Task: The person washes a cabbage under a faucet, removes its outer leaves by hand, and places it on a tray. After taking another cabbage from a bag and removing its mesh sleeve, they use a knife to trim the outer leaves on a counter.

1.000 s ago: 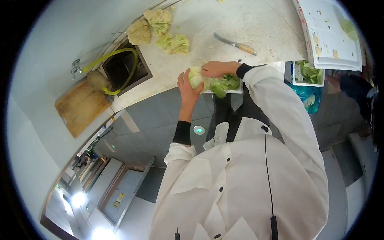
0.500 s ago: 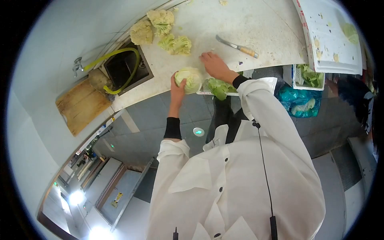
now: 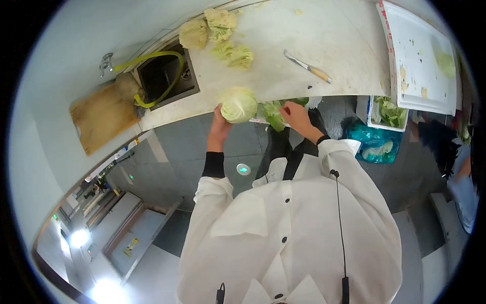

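Observation:
A round pale green cabbage (image 3: 239,105) sits in my left hand (image 3: 218,125), just over the counter's front edge, with the fingers wrapped round its left side. My right hand (image 3: 297,117) is to the right of the cabbage, beside green leaves (image 3: 273,115) in a white crate below the edge. Its fingers are curled together, and what they hold, if anything, is hidden. Farther back on the counter (image 3: 283,30) lies a knife with a wooden handle (image 3: 320,74), its blade toward the left.
Cauliflower pieces (image 3: 220,24) lie at the back left, near a sink (image 3: 164,76) with a yellow hose and a wooden board (image 3: 101,119). At right are a white tray (image 3: 422,61), a leaf crate (image 3: 390,111), a blue bag (image 3: 374,142) and another person's arm (image 3: 463,175).
My right hand has moved from above the counter down to the leaves by its front edge. The cabbage is still in my left hand and has turned. The whole view has shifted slightly.

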Demonstrator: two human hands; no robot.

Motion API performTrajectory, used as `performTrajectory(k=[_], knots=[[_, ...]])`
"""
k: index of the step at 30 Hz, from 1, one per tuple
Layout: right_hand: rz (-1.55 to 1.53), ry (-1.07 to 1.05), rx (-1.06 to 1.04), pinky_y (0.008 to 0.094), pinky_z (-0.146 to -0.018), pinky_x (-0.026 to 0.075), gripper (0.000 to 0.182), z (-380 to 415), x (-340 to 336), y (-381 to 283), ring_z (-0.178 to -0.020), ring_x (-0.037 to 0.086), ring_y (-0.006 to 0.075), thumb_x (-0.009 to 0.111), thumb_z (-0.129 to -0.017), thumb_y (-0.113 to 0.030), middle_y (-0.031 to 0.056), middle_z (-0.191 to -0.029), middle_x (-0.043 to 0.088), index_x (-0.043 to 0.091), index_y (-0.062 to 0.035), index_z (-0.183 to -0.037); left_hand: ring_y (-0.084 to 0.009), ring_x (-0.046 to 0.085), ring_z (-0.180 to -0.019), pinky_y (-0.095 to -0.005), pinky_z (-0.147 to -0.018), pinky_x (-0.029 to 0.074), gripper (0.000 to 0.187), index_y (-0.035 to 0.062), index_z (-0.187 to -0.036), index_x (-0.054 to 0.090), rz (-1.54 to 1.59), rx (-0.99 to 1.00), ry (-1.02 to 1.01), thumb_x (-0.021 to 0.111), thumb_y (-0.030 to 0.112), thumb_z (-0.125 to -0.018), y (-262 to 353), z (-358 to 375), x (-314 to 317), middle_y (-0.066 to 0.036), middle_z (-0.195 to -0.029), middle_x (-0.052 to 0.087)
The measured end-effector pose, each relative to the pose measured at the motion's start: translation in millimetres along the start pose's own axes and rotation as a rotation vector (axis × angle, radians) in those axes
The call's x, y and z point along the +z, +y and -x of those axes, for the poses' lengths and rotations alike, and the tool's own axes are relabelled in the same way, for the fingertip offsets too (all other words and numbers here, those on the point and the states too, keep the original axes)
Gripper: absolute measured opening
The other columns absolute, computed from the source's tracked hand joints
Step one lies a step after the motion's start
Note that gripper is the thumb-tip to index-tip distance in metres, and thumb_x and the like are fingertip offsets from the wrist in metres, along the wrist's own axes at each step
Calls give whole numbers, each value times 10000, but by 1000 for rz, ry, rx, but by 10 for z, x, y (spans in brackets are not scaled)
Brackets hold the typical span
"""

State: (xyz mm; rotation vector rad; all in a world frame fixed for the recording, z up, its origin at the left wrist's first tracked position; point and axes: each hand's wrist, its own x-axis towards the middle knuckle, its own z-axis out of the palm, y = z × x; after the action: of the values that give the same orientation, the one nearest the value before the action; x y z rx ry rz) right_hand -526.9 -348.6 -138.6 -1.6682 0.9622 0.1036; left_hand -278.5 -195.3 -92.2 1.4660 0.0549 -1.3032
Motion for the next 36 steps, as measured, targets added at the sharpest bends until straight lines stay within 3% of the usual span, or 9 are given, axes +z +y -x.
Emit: performTrajectory(k=[2,4,8,10,12,14,26,34,36], knots=[[130,0,9,461,-691,481,211,24,11,169,-791,611,377,621,-804,-208,166,-1004,611,606,-16,-889,-229,490,-1235,-394,-1030,392,608,76,-1361,425,81,-58,-59,299,528,-975,55,118,149,-73,-1349,506],[258,183,-357,402,-619,489,232,43,18,340,-679,604,349,631,-834,-185,141,-777,627,607,-27,-1002,-226,496,-1226,-389,-1026,398,579,65,-1337,445,146,-37,-68,301,498,-981,114,299,355,-78,-1334,516],[357,16,-447,427,-656,487,277,206,-214,100,-750,631,355,600,-866,-228,154,-831,645,600,-37,-1065,-230,484,-1244,-406,-1044,393,586,87,-1360,432,289,-126,-113,307,516,-981,59,442,499,-86,-1369,489],[-159,-122,-168,360,-633,486,305,335,-647,-558,-716,635,284,602,-885,-227,138,-868,637,563,-52,-1133,-215,505,-1213,-383,-1025,404,546,72,-1344,445,130,68,-124,321,467,-987,209,779,758,-68,-1327,525],[-200,-63,-351,295,-605,460,267,574,-1165,-1250,-687,597,185,611,-897,-235,98,-791,598,556,-50,-1082,-200,526,-1182,-360,-1006,415,507,58,-1328,458,-45,240,-124,335,417,-993,443,988,952,-51,-1285,560],[-151,-179,-626,274,-587,440,235,583,-1453,-1507,-658,547,141,626,-893,-235,69,-741,552,542,-36,-986,-173,548,-1147,-330,-977,436,457,41,-1314,467,251,-151,-309,385,350,-987,691,994,1055,-54,-1258,577],[686,-717,-881,395,-596,445,374,759,-1902,-2505,-632,578,290,557,-909,-422,100,-662,563,503,-58,-846,-133,564,-1110,-281,-944,467,481,7,-1358,405,-92,44,-566,507,245,-953,1145,1311,1331,-74,-1284,545],[1089,-151,-1446,392,-455,459,153,942,-1447,-2362,-557,584,299,529,-883,-183,100,-640,557,478,-50,-826,-115,595,-1026,-273,-907,472,386,24,-1258,508,-143,15,-449,495,266,-958,1109,1454,1073,-42,-1186,603],[968,-168,-1354,400,-477,459,152,1036,-1327,-2412,-567,586,307,521,-890,-179,106,-645,563,481,-44,-833,-103,584,-1018,-268,-900,463,366,27,-1229,533,-149,18,-473,498,270,-958,1120,1484,939,-32,-1170,605]])
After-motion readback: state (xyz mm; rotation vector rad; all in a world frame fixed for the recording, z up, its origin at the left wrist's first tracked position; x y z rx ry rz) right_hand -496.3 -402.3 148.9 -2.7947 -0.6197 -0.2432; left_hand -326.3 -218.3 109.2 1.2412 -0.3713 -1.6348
